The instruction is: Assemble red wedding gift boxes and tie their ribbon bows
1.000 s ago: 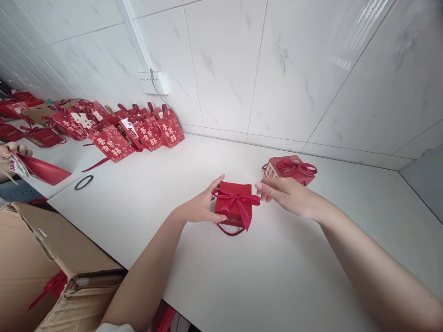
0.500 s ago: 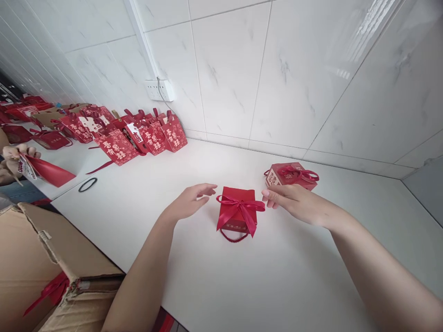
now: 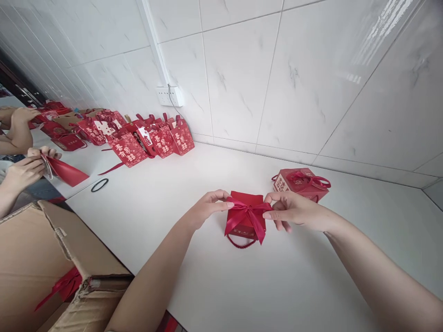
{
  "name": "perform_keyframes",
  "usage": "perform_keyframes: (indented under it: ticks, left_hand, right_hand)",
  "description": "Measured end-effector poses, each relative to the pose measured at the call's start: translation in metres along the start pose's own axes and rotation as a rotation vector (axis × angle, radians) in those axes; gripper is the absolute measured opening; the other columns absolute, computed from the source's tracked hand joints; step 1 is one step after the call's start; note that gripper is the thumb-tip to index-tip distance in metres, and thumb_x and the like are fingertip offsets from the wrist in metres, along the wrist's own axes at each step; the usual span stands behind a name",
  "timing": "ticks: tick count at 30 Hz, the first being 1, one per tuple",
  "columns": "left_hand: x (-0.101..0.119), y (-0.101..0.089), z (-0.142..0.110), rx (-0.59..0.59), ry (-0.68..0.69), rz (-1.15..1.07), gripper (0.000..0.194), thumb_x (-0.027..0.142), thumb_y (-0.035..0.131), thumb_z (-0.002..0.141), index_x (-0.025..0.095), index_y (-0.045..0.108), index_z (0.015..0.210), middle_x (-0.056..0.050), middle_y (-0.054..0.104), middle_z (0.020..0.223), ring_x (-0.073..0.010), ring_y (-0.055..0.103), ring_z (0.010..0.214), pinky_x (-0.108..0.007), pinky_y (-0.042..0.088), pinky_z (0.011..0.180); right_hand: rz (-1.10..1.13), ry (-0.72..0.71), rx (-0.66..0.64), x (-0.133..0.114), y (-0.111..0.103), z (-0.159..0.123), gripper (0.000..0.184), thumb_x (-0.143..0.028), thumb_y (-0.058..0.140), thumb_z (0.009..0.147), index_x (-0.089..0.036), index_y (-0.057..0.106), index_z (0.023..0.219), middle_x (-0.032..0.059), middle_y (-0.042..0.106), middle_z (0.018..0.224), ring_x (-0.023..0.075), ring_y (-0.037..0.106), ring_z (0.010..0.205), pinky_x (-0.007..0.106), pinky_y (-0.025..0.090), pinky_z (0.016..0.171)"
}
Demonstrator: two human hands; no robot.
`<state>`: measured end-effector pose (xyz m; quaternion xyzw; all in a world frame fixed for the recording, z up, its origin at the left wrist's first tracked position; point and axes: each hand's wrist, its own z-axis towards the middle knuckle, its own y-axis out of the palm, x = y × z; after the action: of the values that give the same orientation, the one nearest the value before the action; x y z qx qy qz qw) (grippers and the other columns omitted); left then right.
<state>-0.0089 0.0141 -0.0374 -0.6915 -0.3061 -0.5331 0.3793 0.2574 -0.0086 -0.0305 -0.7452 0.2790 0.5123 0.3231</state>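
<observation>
A small red gift box [image 3: 246,199] with a rope handle stands on the white table in front of me. Across its top runs a shiny red ribbon [image 3: 255,219] tied in a bow. My left hand [image 3: 211,207] pinches the bow's left loop between thumb and fingers. At the other side, my right hand [image 3: 287,212] has thumb and index finger closed on the right loop, with the other fingers loosely spread. Just behind my right hand sits a second red gift box [image 3: 301,180], with a ribbon bow and a pale printed panel.
Several red printed bags [image 3: 162,140] stand along the wall at the left, below a power socket [image 3: 169,96]. A black ring [image 3: 99,185] lies on the table. An open cardboard box [image 3: 93,249] is at lower left. Another person's hands [image 3: 29,168] hold a red bag [image 3: 65,170].
Both my hands have closed in on the bow and taken hold of its loops. The view has shifted slightly left. The other person's hands and arms show more now.
</observation>
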Motion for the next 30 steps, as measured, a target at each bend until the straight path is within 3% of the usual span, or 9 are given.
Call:
perform_keyframes:
  ticks: [3,7,11,14,19,25,30]
  left_hand:
    - [0.000,-0.001,0.000,0.029,0.027,-0.039,0.026,0.046,0.061,0.078,0.020,0.061,0.075,-0.004,0.057,0.097,-0.0187,0.054,0.090,-0.034,0.043,0.087]
    - [0.001,-0.003,-0.002,-0.027,-0.022,0.013,0.037,0.049,0.055,0.082,0.018,0.054,0.062,0.000,0.047,0.067,-0.0120,0.041,0.063,-0.029,0.039,0.069]
    - [0.001,-0.003,-0.003,-0.094,-0.047,-0.014,0.047,0.053,0.054,0.082,0.017,0.041,0.054,0.003,0.026,0.057,-0.0094,0.025,0.053,-0.029,0.029,0.061]
    - [0.001,-0.004,-0.002,-0.089,-0.031,-0.052,0.049,0.052,0.055,0.082,0.017,0.035,0.054,0.003,0.021,0.057,-0.0098,0.022,0.054,-0.029,0.024,0.059]
    - [-0.004,-0.004,0.004,-0.068,-0.035,-0.118,0.045,0.046,0.055,0.083,0.017,0.037,0.055,0.003,0.022,0.055,-0.0095,0.021,0.053,-0.029,0.023,0.057]
    - [-0.015,-0.004,0.011,-0.131,-0.125,-0.203,0.051,0.046,0.059,0.081,0.018,0.036,0.046,0.005,0.017,0.043,-0.0083,0.022,0.047,-0.027,0.025,0.052]
    - [-0.017,-0.009,0.010,-0.166,-0.129,-0.216,0.041,0.047,0.057,0.084,0.015,0.054,0.058,0.008,0.019,0.040,-0.0064,0.018,0.046,-0.025,0.025,0.053]
  right_hand:
    - [0.098,0.046,-0.095,0.001,-0.002,0.001,0.039,-0.051,0.072,0.073,-0.018,0.057,0.084,-0.0018,0.062,0.055,0.0103,0.051,0.043,0.024,0.041,0.044]
    - [0.194,0.041,-0.035,0.005,0.000,0.004,0.040,-0.056,0.063,0.080,-0.018,0.054,0.071,-0.0008,0.060,0.051,0.0126,0.056,0.046,0.024,0.040,0.045]
    - [0.222,-0.017,-0.014,0.007,0.001,0.005,0.042,-0.055,0.061,0.083,-0.017,0.056,0.065,0.0025,0.066,0.062,0.0137,0.060,0.055,0.028,0.045,0.058]
    - [0.204,-0.035,-0.017,0.005,0.001,0.006,0.037,-0.051,0.064,0.083,-0.016,0.061,0.071,0.0037,0.069,0.071,0.0151,0.064,0.063,0.030,0.047,0.067]
    - [0.196,-0.036,0.001,0.005,0.001,0.008,0.040,-0.054,0.064,0.081,-0.016,0.061,0.071,0.0042,0.070,0.070,0.0164,0.065,0.061,0.031,0.048,0.070]
    - [0.181,-0.006,-0.029,0.010,0.000,0.008,0.042,-0.055,0.059,0.084,-0.017,0.053,0.068,0.0006,0.064,0.051,0.0131,0.057,0.043,0.032,0.047,0.065]
    - [0.147,-0.027,-0.098,0.008,-0.003,0.006,0.039,-0.053,0.063,0.082,-0.016,0.056,0.069,0.0026,0.068,0.063,0.0141,0.062,0.052,0.029,0.046,0.063]
